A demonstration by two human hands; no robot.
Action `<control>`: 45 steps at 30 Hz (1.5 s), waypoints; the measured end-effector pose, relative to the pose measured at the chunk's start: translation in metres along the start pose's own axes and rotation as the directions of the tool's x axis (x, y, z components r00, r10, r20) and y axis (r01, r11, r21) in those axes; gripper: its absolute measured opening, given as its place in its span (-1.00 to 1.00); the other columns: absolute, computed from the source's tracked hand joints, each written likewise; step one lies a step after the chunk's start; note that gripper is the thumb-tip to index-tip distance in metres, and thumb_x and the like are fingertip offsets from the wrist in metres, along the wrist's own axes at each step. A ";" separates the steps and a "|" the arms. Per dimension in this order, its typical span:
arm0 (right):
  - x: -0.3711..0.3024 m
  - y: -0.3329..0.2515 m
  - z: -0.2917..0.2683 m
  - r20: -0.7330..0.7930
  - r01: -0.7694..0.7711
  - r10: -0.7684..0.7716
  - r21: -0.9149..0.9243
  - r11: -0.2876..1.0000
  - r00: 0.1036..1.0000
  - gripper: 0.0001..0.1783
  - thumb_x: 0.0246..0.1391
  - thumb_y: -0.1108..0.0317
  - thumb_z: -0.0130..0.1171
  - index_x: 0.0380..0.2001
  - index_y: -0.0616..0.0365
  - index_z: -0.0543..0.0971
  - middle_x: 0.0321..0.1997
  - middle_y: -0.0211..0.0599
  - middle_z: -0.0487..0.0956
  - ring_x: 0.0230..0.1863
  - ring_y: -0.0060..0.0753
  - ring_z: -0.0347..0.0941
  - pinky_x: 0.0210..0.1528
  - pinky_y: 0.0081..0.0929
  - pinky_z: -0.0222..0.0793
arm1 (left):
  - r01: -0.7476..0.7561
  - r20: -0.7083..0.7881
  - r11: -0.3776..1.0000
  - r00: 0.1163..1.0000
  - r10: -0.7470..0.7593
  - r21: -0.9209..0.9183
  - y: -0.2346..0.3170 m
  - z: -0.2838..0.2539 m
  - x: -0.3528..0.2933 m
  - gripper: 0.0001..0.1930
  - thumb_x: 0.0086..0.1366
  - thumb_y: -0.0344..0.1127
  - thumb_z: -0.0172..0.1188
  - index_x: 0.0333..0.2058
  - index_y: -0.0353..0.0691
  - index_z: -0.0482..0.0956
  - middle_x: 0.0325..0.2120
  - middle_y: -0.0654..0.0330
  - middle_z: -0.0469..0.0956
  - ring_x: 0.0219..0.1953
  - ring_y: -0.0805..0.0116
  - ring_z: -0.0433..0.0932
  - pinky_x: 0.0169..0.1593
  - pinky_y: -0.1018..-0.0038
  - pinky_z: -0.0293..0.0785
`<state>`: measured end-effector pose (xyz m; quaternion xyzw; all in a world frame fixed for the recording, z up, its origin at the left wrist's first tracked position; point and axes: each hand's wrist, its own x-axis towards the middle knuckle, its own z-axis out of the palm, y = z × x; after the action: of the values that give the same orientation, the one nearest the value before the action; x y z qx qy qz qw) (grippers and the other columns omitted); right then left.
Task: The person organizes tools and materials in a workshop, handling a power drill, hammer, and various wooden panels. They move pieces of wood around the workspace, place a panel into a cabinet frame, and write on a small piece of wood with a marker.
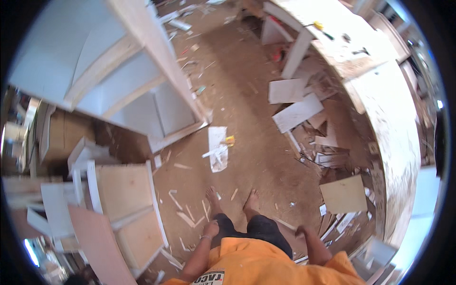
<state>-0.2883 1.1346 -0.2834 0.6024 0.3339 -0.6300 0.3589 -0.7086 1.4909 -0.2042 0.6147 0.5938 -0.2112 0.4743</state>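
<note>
Left hand point(210, 229) and right hand point(300, 232) apparently empty, loosely curled, above wood scraps point(190, 216)

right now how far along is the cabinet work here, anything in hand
Looks done: the white shelf unit stands assembled, with shelves in. In hand: nothing; the left hand and right hand hang empty at the person's sides, touching no tool. Left: loose framed panels lie unassembled, offcut boards and wood strips litter the floor, and small tools lie on the workbench.

Bright daylight, soft blur, heavy fisheye edges.
</note>
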 end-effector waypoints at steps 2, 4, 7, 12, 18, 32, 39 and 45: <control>-0.011 -0.020 -0.071 -0.163 -0.045 0.074 0.177 0.983 0.984 -0.46 -0.23 0.00 0.51 -0.12 -0.03 0.74 0.04 -0.12 0.66 0.10 -0.10 0.56 0.10 -0.12 0.46 | -0.054 0.071 0.970 0.995 0.073 -0.238 0.001 -0.011 0.017 -0.56 0.40 -0.16 -0.01 0.06 -0.36 0.58 0.03 -0.04 0.60 0.10 0.09 0.56 0.21 0.29 0.41; -0.139 -0.111 -0.177 -0.360 -0.120 0.172 0.164 0.979 0.917 -0.50 -0.15 0.12 0.45 -0.06 -0.02 0.70 0.04 -0.17 0.67 0.11 -0.09 0.58 0.04 -0.16 0.52 | 0.028 0.180 0.803 0.979 0.099 -0.595 -0.020 -0.010 0.056 -0.54 0.42 -0.08 0.07 0.09 -0.33 0.57 -0.03 0.06 0.65 0.03 0.24 0.60 0.14 0.35 0.46; -0.203 -0.169 -0.228 -0.622 -0.009 0.098 0.145 0.989 0.777 -0.65 -0.05 0.22 0.32 -0.15 0.04 0.71 -0.04 -0.02 0.67 0.01 0.01 0.62 0.02 -0.10 0.53 | 0.185 0.295 0.735 0.955 0.022 -0.652 0.044 -0.068 0.057 -0.66 0.45 -0.13 0.14 0.02 -0.24 0.59 -0.23 0.21 0.64 -0.14 0.44 0.57 -0.01 0.46 0.49; -0.296 -0.176 -0.245 -0.893 0.816 -0.021 0.400 0.418 0.449 -0.54 0.12 0.15 0.31 0.04 0.13 0.60 -0.10 -0.19 0.68 -0.03 -0.29 0.59 0.06 -0.33 0.46 | -0.193 0.180 0.635 0.862 0.474 -0.748 0.156 -0.130 0.088 -0.50 0.44 -0.05 0.15 0.22 -0.17 0.37 -0.04 0.30 0.55 -0.08 0.43 0.56 0.00 0.44 0.49; -0.333 -0.199 -0.243 -0.876 0.856 0.138 0.400 -0.329 0.462 -0.48 0.20 0.19 0.29 0.12 0.29 0.50 -0.05 -0.39 0.60 -0.05 -0.53 0.50 0.05 -0.48 0.42 | -0.261 0.248 0.464 0.577 0.778 -0.847 0.340 -0.216 0.001 -0.61 0.48 -0.24 0.08 0.18 -0.27 0.37 0.00 0.18 0.55 -0.02 0.49 0.54 -0.01 0.55 0.45; -0.209 0.024 -0.401 -0.758 0.349 0.602 -0.509 -0.787 0.251 -0.49 0.36 -0.08 -0.11 0.01 0.15 0.47 -0.27 -0.32 0.51 -0.19 -0.37 0.45 -0.10 -0.31 0.41 | -0.952 0.456 0.205 0.081 0.886 -0.229 0.652 -0.100 -0.055 -0.57 0.32 -0.22 0.28 0.07 -0.36 0.50 -0.07 -0.04 0.60 -0.04 0.10 0.59 0.08 0.28 0.48; -0.180 0.148 -0.458 -0.820 0.042 0.564 -0.570 -0.821 -0.100 -0.59 0.31 -0.01 -0.02 -0.17 0.16 0.46 -0.38 -0.30 0.49 -0.30 -0.28 0.45 -0.18 -0.29 0.45 | -0.920 0.726 0.172 -0.153 0.671 -0.353 0.754 -0.080 -0.037 -0.31 0.24 -0.15 0.39 0.29 -0.25 0.36 0.27 -0.08 0.37 0.32 0.03 0.35 0.32 0.22 0.30; -0.320 0.192 -0.603 -0.174 0.642 0.832 -0.560 -0.523 0.527 -0.31 0.44 -0.17 -0.28 0.33 0.15 0.28 0.27 -0.16 0.42 0.28 -0.21 0.34 0.28 -0.21 0.35 | -0.570 0.439 0.648 0.477 0.761 -0.504 0.832 -0.200 0.094 -0.45 0.49 0.00 0.03 0.25 -0.32 0.36 0.07 0.01 0.57 0.12 0.25 0.56 0.19 0.40 0.44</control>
<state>0.1939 1.5654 0.0069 -0.3737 0.3196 -0.0411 0.8698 0.0243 1.8367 0.0869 0.6157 0.1372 -0.1067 0.7686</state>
